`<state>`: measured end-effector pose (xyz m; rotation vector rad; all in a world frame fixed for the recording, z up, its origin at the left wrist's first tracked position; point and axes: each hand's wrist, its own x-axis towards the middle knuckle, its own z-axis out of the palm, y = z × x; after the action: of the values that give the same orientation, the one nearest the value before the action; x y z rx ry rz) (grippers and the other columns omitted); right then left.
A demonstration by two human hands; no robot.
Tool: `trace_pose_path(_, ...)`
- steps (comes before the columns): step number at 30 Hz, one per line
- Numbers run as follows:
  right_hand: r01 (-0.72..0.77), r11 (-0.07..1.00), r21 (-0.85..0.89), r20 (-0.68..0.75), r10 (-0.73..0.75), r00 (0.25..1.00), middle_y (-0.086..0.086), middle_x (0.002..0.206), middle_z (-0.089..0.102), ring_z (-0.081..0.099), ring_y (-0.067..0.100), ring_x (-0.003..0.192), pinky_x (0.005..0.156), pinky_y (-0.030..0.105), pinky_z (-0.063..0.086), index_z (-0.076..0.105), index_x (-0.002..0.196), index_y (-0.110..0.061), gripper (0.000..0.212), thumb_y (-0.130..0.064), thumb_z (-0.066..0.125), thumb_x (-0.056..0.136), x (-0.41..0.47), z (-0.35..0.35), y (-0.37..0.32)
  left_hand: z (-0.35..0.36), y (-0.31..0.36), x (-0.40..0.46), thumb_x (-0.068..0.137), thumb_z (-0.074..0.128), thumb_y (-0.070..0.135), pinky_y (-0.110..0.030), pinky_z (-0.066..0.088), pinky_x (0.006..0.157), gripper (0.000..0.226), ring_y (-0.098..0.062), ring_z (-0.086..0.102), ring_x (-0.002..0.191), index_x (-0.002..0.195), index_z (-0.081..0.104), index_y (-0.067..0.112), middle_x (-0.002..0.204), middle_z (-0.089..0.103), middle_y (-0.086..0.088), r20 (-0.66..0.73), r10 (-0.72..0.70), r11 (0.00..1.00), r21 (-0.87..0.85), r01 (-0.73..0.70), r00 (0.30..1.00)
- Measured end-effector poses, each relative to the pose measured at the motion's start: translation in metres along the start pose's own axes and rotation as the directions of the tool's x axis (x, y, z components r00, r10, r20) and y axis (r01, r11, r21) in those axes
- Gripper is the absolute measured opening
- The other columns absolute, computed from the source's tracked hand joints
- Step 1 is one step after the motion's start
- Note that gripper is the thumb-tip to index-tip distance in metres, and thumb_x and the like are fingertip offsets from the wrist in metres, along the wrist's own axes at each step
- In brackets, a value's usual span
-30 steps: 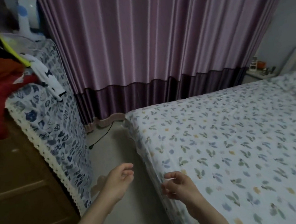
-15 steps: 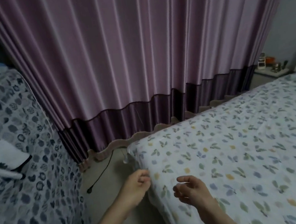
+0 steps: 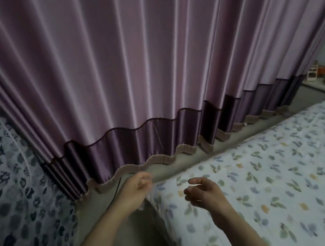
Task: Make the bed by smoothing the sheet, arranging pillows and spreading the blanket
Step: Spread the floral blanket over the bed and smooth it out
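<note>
A white sheet (image 3: 271, 180) printed with small leaves in blue, green and yellow is covering the bed, filling the lower right of the frame. It is lying mostly flat, with faint wrinkles toward the right edge. Its near corner is hanging down at lower centre.

Two bare forearms, no sleeves visible; left hand (image 3: 138, 189) and right hand (image 3: 204, 190) ungloved, without rings or watch.
</note>
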<state>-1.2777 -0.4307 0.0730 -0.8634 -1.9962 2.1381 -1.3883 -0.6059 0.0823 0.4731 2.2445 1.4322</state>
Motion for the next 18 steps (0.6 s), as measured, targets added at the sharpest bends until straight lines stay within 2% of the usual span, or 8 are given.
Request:
trace_pose_path(2,0.011,1.000,0.023,-0.044,-0.010,0.999,0.012,0.088,0.067,0.064,0.020,0.075,0.069,0.026,0.051,0.057,0.103,-0.010,0.017,-0.005,0.059,0.087,0.036,0.016,-0.011,-0.021,-0.002,0.042,0.088,0.054,-0.002,-0.012,0.045,0.071,0.035,-0.014,0.057,0.085,0.085,0.053,0.033,0.087,0.060,0.004,0.001,0.014,1.000,0.002,-0.014,1.000)
trace_pose_path(5,0.002,0.994,0.109,-0.151,0.015,0.988,0.012,0.081,0.065,0.061,0.019,0.070,0.063,0.026,0.049,0.057,0.101,-0.006,0.016,-0.002,0.059,0.086,0.108,0.058,-0.035,-0.072,-0.002,0.126,0.088,0.055,0.001,-0.011,0.044,0.071,0.031,-0.014,0.061,0.089,0.090,0.054,0.032,0.091,0.063,0.005,0.064,0.022,0.999,0.044,-0.025,0.998)
trace_pose_path(8,-0.012,0.989,0.150,-0.169,0.037,0.985,0.008,0.073,0.064,0.060,0.016,0.065,0.060,0.023,0.048,0.057,0.101,-0.005,0.017,0.001,0.059,0.086,0.155,0.088,-0.057,-0.109,0.010,0.178,0.089,0.051,-0.003,-0.005,0.044,0.068,0.027,-0.012,0.060,0.084,0.095,0.055,0.024,0.088,0.064,0.004,0.129,0.035,0.998,0.056,-0.043,0.991)
trace_pose_path(11,0.015,0.989,0.147,-0.208,0.016,0.978,0.008,0.077,0.066,0.062,0.014,0.067,0.061,0.022,0.049,0.058,0.102,-0.007,0.017,-0.001,0.059,0.086,0.198,0.110,-0.079,-0.142,0.019,0.238,0.089,0.051,-0.002,-0.018,0.046,0.079,0.026,-0.020,0.061,0.091,0.106,0.056,0.017,0.098,0.064,-0.006,0.136,0.051,0.997,0.055,-0.059,0.989)
trace_pose_path(13,0.017,0.987,0.159,-0.240,0.022,0.970,0.009,0.079,0.066,0.062,0.016,0.070,0.062,0.024,0.049,0.058,0.100,-0.008,0.017,0.000,0.059,0.085,0.217,0.115,-0.090,-0.152,0.027,0.269,0.089,0.052,-0.003,-0.027,0.048,0.086,0.028,-0.023,0.061,0.096,0.101,0.058,0.021,0.096,0.064,-0.003,0.159,0.069,0.995,0.065,-0.080,0.985)
trace_pose_path(15,0.025,0.985,0.170,-0.291,0.026,0.956,0.008,0.077,0.066,0.062,0.016,0.067,0.062,0.025,0.048,0.058,0.098,-0.008,0.016,0.000,0.060,0.085,0.241,0.116,-0.099,-0.154,0.034,0.299,0.088,0.053,-0.003,-0.021,0.050,0.083,0.034,-0.018,0.062,0.094,0.092,0.055,0.031,0.094,0.064,0.003,0.221,0.100,0.990,0.078,-0.119,0.970)
trace_pose_path(16,0.023,0.985,0.172,-0.310,0.032,0.950,0.008,0.076,0.066,0.062,0.015,0.065,0.062,0.026,0.048,0.058,0.098,-0.008,0.016,0.000,0.061,0.084,0.246,0.114,-0.102,-0.152,0.036,0.306,0.088,0.053,-0.003,-0.015,0.049,0.077,0.035,-0.015,0.061,0.091,0.091,0.053,0.032,0.094,0.063,0.003,0.248,0.099,0.989,0.081,-0.122,0.964)
trace_pose_path(18,0.037,0.983,0.177,-0.365,0.031,0.931,0.008,0.076,0.065,0.061,0.015,0.064,0.063,0.026,0.048,0.058,0.098,-0.009,0.016,-0.001,0.061,0.084,0.270,0.108,-0.108,-0.149,0.044,0.335,0.088,0.052,-0.003,-0.014,0.046,0.076,0.034,-0.013,0.060,0.088,0.092,0.054,0.031,0.095,0.063,0.002,0.286,0.122,0.987,0.065,-0.146,0.951)
